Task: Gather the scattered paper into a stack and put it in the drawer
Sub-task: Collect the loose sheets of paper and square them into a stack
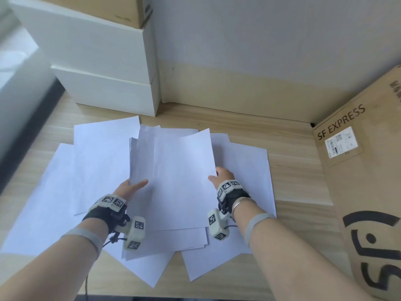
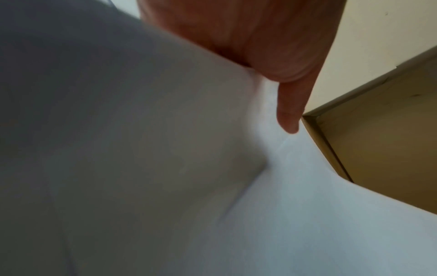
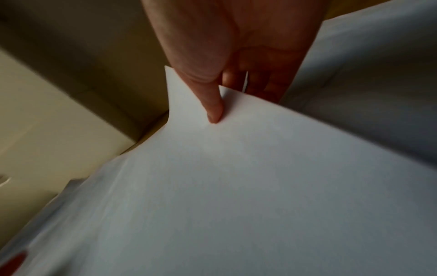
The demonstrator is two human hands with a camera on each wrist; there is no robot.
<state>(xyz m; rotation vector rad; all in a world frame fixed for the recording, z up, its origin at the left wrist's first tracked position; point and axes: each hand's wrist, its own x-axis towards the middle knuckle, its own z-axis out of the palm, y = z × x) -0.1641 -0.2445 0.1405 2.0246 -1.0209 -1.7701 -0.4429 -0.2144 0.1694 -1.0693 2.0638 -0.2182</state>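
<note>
Right hand (image 3: 236,61) pinches paper stack (image 1: 173,170) | head-only: left hand (image 1: 132,187) grips too

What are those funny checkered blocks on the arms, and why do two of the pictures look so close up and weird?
There is no machine here, just a person tidying paper. The big picture comes from a camera on the person's head, looking down at both arms. The checkered blocks are little cameras strapped to each wrist, and they took the other two pictures, so you see the fingers from very close.

The left hand and the right hand hold a bunch of white sheets by its sides, thumbs on top. In the right wrist picture the thumb presses on the paper with fingers underneath.

More loose sheets lie spread on the wooden table. White boxes stand at the back, and a brown cardboard box on the right. No drawer shows.
</note>
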